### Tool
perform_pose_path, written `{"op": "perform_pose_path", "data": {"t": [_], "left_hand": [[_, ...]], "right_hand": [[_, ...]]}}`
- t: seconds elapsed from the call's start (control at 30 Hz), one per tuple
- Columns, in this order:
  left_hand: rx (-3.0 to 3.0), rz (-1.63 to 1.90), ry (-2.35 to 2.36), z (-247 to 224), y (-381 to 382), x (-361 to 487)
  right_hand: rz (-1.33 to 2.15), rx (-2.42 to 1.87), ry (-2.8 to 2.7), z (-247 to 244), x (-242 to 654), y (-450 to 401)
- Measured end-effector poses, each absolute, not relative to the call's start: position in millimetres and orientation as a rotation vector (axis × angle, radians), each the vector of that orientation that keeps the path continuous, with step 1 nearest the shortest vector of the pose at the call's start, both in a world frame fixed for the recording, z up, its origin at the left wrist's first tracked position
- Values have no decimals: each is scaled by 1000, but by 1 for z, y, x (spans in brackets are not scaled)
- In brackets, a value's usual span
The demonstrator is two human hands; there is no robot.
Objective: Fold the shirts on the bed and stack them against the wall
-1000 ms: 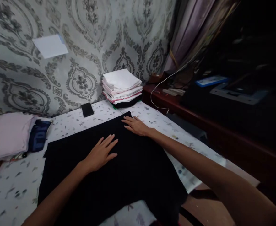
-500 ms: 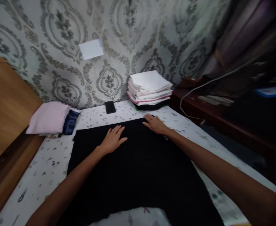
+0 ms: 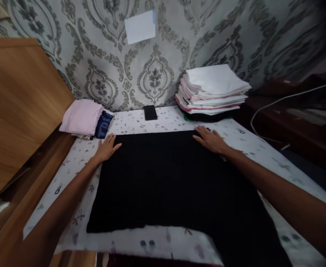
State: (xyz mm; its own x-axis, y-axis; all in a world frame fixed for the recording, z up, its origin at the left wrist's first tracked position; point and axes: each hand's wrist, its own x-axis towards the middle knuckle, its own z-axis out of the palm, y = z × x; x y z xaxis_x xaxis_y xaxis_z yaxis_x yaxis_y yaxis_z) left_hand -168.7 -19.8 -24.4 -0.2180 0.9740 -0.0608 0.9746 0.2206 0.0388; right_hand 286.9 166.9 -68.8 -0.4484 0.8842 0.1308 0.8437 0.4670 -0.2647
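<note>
A black garment point(image 3: 163, 181) lies spread flat on a white printed sheet point(image 3: 140, 241); its exact kind is hard to tell. On its far left corner rests my left hand point(image 3: 106, 147), palm down with the fingers stretched. My right hand point(image 3: 209, 140) lies flat on the far right corner, fingers extended and slightly apart. Neither hand grips the cloth. Beyond my right hand stands a tall stack of folded clothes point(image 3: 215, 91), mostly white, with pink and black layers lower down.
Left of the garment sit a folded pink cloth point(image 3: 81, 116) and a navy folded piece point(image 3: 104, 124) against a wooden panel point(image 3: 20, 111). A black phone point(image 3: 150, 112) lies by the patterned wall. A white cable point(image 3: 265, 107) trails over dark furniture at right.
My left hand has slid left from the garment's middle to its far left corner. My right hand stays at the far right corner. The view has shifted, showing more of the near edge.
</note>
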Motion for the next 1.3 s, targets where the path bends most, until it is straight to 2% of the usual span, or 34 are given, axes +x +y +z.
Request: {"op": "perform_pose_path", "data": {"t": [0.2,0.43,0.67,0.87,1.03,1.2,1.3], "left_hand": [[2141,106,2405,-24,-61,-169],[2692,353,1753,-9,-146,-116],[2695,140,1472,-8,-204,-88],[2724,16,1541,-19,-230,-110],[2692,53,1627,-36,-242,-131],[2514,219,1679,-39,-242,-145],[2169,410,1744,-26,-236,-145]], "right_hand": [[429,-1358,-2079,-49,327,109],[336,-1699,-1910,-45,389,-56],[170,-1862,-1686,-48,368,-181],[341,-1835,-1292,-62,344,-202],[602,-1745,-901,-62,336,-201],[795,-1665,-898,-46,346,-203],[897,-1667,-925,-26,360,-195]]}}
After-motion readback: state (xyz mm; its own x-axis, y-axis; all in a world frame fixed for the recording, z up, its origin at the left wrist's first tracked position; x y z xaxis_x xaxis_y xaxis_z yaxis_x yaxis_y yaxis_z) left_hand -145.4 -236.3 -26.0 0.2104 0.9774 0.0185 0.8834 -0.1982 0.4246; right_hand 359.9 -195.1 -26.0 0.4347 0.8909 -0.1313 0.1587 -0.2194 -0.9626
